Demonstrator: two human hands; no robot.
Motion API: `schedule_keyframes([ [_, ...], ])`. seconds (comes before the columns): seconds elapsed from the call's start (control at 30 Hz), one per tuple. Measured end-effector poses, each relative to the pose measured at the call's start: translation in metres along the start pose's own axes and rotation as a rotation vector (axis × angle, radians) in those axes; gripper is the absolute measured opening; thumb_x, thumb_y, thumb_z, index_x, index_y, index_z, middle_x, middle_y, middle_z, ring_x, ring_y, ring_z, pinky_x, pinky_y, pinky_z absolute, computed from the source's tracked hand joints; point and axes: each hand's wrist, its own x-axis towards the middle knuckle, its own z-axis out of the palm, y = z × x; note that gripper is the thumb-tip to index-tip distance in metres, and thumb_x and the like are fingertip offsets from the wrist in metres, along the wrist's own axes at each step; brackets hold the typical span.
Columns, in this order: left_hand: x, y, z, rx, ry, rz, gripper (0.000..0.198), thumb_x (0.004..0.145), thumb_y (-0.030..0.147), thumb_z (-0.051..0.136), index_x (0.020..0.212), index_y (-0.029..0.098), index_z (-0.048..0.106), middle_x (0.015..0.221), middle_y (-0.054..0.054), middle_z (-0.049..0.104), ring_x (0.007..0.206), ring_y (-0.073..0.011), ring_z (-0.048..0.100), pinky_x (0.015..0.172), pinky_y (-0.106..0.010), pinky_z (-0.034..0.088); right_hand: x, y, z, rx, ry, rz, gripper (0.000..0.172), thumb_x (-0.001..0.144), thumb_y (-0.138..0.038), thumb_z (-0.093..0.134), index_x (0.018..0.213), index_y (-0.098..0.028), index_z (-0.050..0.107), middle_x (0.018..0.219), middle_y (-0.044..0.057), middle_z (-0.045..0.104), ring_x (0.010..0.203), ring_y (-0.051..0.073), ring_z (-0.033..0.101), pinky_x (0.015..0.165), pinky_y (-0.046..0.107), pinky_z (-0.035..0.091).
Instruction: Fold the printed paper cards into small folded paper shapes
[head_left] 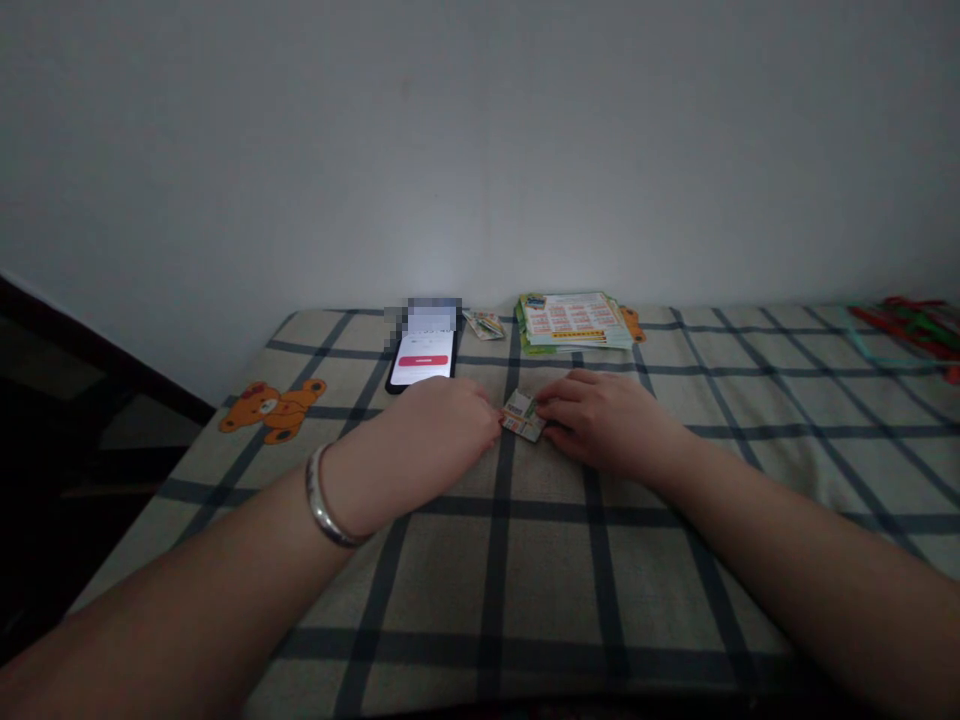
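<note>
A small folded printed paper (523, 416) lies on the checked cloth between my two hands. The fingertips of my left hand (442, 430), which has a silver bangle at its wrist, are closed at the paper's left edge. From the other side, my right hand (600, 415) grips the right edge between thumb and fingers. Just behind them lies another folded piece of printed paper (486, 325). To its right is a stack of printed sheets (574, 320), the top one bearing a calendar-like grid in red.
A phone (422, 350) with a lit screen lies face up behind my left hand. The table (435, 600) has a checked cloth with bear pictures (274, 408) and meets a white wall (480, 150). Red and green items (915, 325) sit at the far right.
</note>
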Motion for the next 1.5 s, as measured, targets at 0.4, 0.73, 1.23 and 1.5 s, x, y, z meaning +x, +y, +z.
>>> schedule_keyframes([
  [0.4, 0.008, -0.001, -0.002, 0.055, 0.000, 0.001, 0.018, 0.093, 0.019, 0.047, 0.104, 0.020, 0.062, 0.095, -0.004, 0.065, 0.087, -0.0190, 0.063, 0.071, -0.029, 0.048, -0.001, 0.003, 0.004, 0.038, 0.009, 0.007, 0.024, 0.093, -0.024, 0.049, 0.102, -0.019, 0.071, 0.114, 0.007, 0.068, 0.096, 0.022, 0.063, 0.082, 0.035, 0.050],
  [0.73, 0.017, -0.007, 0.012, 0.192, 0.119, 0.118, 0.017, 0.093, 0.019, 0.049, 0.091, 0.016, 0.066, 0.087, -0.006, 0.065, 0.084, -0.0211, 0.060, 0.077, -0.036, 0.046, -0.004, 0.005, 0.007, 0.177, 0.103, 0.066, 0.036, 0.088, -0.036, 0.057, 0.117, -0.017, 0.064, 0.114, 0.008, 0.068, 0.101, 0.024, 0.061, 0.088, 0.037, 0.048],
  [1.23, 0.018, 0.005, 0.015, -0.436, 0.408, -0.171, 0.008, 0.087, 0.025, 0.059, 0.085, 0.019, 0.064, 0.083, 0.001, 0.066, 0.080, -0.0144, 0.060, 0.073, -0.028, 0.045, -0.004, 0.003, 0.011, 0.443, 0.342, 0.206, 0.025, 0.091, -0.028, 0.052, 0.068, -0.018, 0.056, 0.065, 0.000, 0.054, 0.062, 0.012, 0.048, 0.056, 0.024, 0.034],
  [1.5, 0.019, 0.010, 0.017, -0.535, 0.247, -0.247, 0.017, 0.091, 0.032, 0.054, 0.083, 0.019, 0.064, 0.077, 0.002, 0.064, 0.073, -0.0141, 0.058, 0.062, -0.026, 0.039, 0.001, 0.000, 0.011, 0.560, 0.308, 0.287, 0.035, 0.092, -0.033, 0.050, 0.060, -0.019, 0.045, 0.057, -0.004, 0.045, 0.055, 0.009, 0.041, 0.052, 0.024, 0.027],
])
